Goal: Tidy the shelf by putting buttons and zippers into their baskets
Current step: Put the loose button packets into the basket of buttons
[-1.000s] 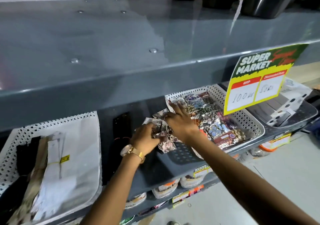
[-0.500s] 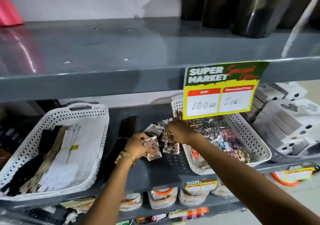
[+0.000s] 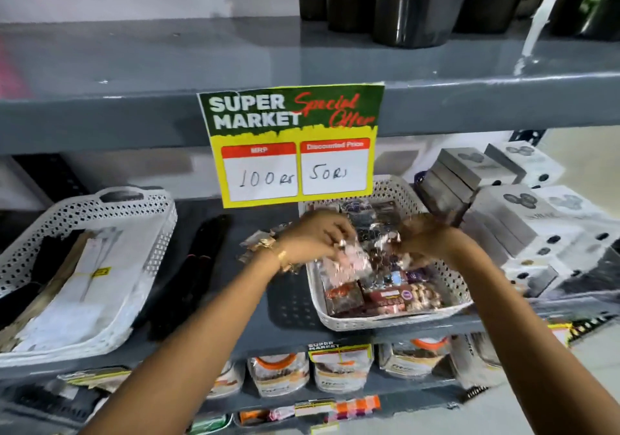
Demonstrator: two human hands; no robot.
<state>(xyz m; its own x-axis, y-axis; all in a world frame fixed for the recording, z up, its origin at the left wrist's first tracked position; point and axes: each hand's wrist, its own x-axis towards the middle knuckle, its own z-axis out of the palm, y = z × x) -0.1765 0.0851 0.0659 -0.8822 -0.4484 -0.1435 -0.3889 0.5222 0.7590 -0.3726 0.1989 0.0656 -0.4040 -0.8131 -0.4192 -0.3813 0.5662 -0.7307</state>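
Observation:
My left hand [image 3: 315, 236] and my right hand [image 3: 424, 238] together hold clear packets of buttons [image 3: 355, 253] over the white perforated button basket [image 3: 392, 321] at the right of the grey shelf. That basket is full of button packets. One more clear packet [image 3: 256, 241] lies on the shelf behind my left wrist. Black zippers [image 3: 198, 260] lie loose on the shelf between the two baskets. The white zipper basket [image 3: 141, 213] at the left holds white, tan and black zippers.
A yellow and green price sign [image 3: 292, 143] hangs from the upper shelf edge over the back of the button basket. Grey and white boxes [image 3: 510, 210] are stacked to the right. Pouches [image 3: 342, 367] fill the shelf below. Dark containers [image 3: 412, 2] stand on the top shelf.
Both hands have carried the button packets from the bare shelf rightwards over the button basket. The camera has tilted and shifted, so the price sign now sits in mid-frame.

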